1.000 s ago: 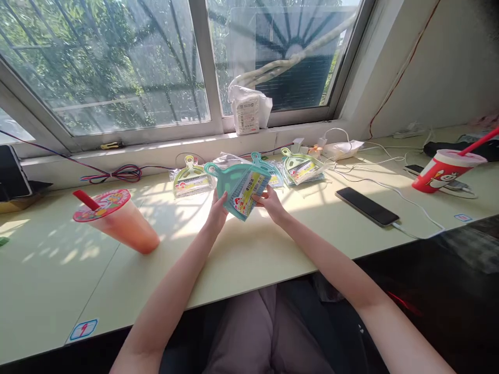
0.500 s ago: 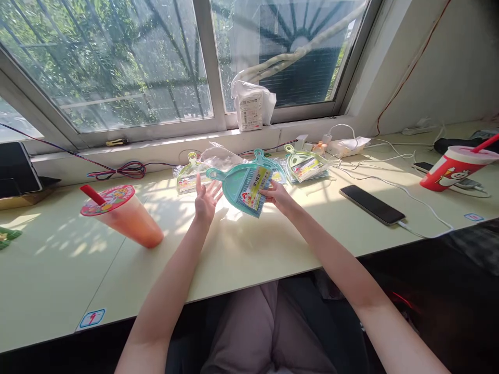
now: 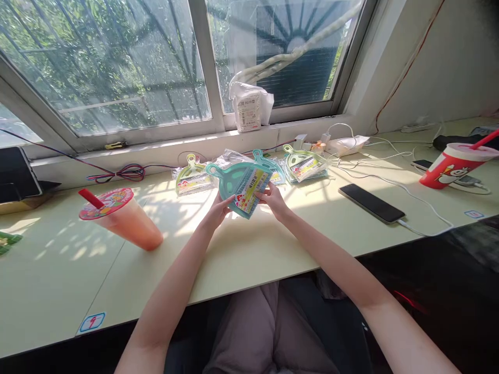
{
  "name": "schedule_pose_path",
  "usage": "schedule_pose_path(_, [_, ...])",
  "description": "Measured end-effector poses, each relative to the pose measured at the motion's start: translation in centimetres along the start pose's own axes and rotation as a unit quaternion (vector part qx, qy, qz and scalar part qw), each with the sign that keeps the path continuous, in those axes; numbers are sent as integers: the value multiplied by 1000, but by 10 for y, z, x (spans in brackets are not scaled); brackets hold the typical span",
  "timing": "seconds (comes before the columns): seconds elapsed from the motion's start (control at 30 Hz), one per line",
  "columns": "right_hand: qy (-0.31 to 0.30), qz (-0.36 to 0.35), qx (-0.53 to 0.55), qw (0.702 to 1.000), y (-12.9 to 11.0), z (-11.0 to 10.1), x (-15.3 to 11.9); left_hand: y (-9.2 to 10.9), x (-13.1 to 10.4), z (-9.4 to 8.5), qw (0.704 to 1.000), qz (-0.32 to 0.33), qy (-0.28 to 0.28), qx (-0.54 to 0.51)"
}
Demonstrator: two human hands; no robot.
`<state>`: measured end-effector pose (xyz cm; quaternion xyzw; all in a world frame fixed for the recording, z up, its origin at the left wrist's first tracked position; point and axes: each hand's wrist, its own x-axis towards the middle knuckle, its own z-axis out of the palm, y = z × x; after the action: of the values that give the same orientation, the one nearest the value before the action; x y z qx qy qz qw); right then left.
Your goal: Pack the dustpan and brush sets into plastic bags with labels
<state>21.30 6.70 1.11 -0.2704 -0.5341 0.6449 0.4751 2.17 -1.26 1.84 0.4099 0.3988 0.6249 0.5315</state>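
A teal dustpan [image 3: 230,179] with a printed card label over its bristles is held up above the table between both hands. My left hand [image 3: 219,210] grips its lower left edge, thumb on the front. On the right side, my right hand [image 3: 273,201] pinches the label edge, its other fingers partly behind. Behind it lie a wrapped green dustpan [image 3: 192,174] on the left, another teal dustpan [image 3: 277,174], and a yellow-green dustpan [image 3: 306,165] on the right.
A cup of orange-pink drink [image 3: 130,223] with a red straw stands on the left of the table [image 3: 249,259]. To the right lie a charging phone [image 3: 371,203] and a red cup [image 3: 448,169]. A wrapped packet [image 3: 248,110] sits on the sill; cables [image 3: 128,172] run along the back.
My left hand has moved from open beside the dustpan to closed on its lower left edge. The dustpan has shifted slightly left, still in my right hand.
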Motion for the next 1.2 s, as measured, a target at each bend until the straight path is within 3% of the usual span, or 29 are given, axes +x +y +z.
schedule_pose_path(0.23, [19, -5, 22, 1000, -1, 2, -3, -2, 4, -4, 1000, 10, -9, 16])
schedule_pose_path(0.37, [6, -3, -4, 1000, -12, -2, -2, 5, 7, -9, 998, 43, 55, -10])
schedule_pose_path(0.5, [0, 1, -48, 999, -20, -8, 0, 17, 9, -28, 987, 95, 124, -43])
schedule_pose_path(0.63, [56, 6, -74, 996, -20, -13, 3, 24, 7, -47, 981, 119, 150, -38])
schedule_pose_path(0.8, [138, 9, -106, 985, -21, -14, 4, 22, 7, -52, 979, 111, 163, -49])
schedule_pose_path(1.03, [63, 85, -22, 994, -33, -17, 1, 22, 6, -49, 986, 89, 134, -42])
schedule_pose_path(1.2, [40, 138, 4, 990, -28, -20, 4, 21, 7, -54, 989, 80, 116, -42])
